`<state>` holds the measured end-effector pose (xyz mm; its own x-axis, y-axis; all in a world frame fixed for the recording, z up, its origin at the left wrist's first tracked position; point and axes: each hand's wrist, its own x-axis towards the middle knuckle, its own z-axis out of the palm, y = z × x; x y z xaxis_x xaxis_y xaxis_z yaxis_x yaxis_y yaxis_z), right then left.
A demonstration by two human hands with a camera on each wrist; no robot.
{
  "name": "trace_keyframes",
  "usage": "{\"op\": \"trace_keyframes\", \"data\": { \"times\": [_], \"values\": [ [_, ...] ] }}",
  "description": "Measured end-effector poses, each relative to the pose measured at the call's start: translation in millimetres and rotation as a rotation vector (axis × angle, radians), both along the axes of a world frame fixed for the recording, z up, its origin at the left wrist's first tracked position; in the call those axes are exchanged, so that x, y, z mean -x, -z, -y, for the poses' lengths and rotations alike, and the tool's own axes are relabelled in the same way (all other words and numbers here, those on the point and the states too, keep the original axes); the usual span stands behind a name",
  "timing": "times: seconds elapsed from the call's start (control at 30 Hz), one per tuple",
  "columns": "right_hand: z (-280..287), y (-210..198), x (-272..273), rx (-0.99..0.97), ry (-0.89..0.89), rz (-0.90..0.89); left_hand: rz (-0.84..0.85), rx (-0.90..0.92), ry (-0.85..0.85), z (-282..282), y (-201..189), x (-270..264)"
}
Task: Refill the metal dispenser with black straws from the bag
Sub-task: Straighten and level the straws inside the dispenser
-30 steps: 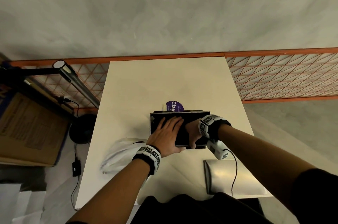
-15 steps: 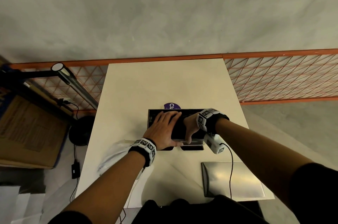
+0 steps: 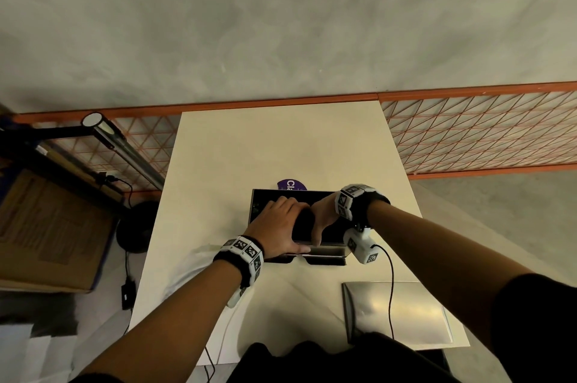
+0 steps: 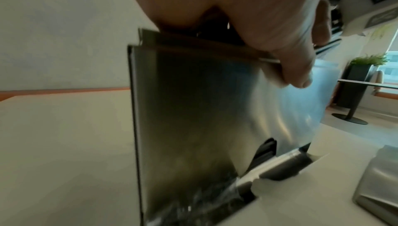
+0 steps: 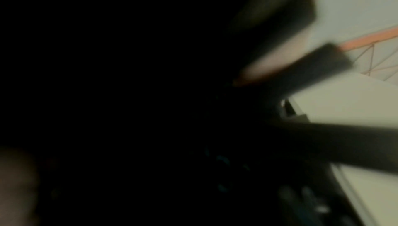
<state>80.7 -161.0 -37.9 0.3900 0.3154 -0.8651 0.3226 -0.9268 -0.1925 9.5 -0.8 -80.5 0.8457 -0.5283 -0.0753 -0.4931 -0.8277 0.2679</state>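
Note:
The open-topped metal dispenser (image 3: 255, 195) stands mid-table, filled with black straws (image 3: 304, 221). My left hand (image 3: 281, 220) lies over its opening with fingers spread fairly straight on the straws, and the thumb (image 4: 297, 69) hooks over the front wall (image 4: 193, 110). My right hand (image 3: 324, 214) reaches in from the right, thumb pointing down at the front rim; its fingers are hidden inside. Black straws (image 4: 264, 149) show in the slot above the base tray (image 3: 324, 259). The right wrist view is dark and blurred. The pale plastic bag (image 3: 193, 270) lies under my left forearm.
The dispenser's metal lid (image 3: 399, 310) lies flat at the near right corner of the white table (image 3: 281, 145). A purple disc (image 3: 290, 184) peeks out behind the dispenser. Orange mesh fencing (image 3: 484, 132) runs behind the table. A cardboard box (image 3: 46, 226) sits on the floor to the left.
Both hands have stayed on top of the dispenser with little shift. My head view has moved, so the base tray in front now shows below the hands.

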Motion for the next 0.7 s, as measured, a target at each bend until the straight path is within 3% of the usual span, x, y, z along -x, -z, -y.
{"op": "trace_keyframes", "data": {
  "times": [0.17,0.37,0.7],
  "values": [
    [-2,-3,-1,-0.008,0.014,-0.055,-0.398,0.028,-0.078,7,-14,-13],
    [0,-7,4,-0.040,-0.033,-0.022,-0.694,0.002,-0.060,13,-25,-38],
    [13,-5,15,-0.077,0.005,0.098,-0.864,-0.070,0.047,24,-16,-48]
  ]
}}
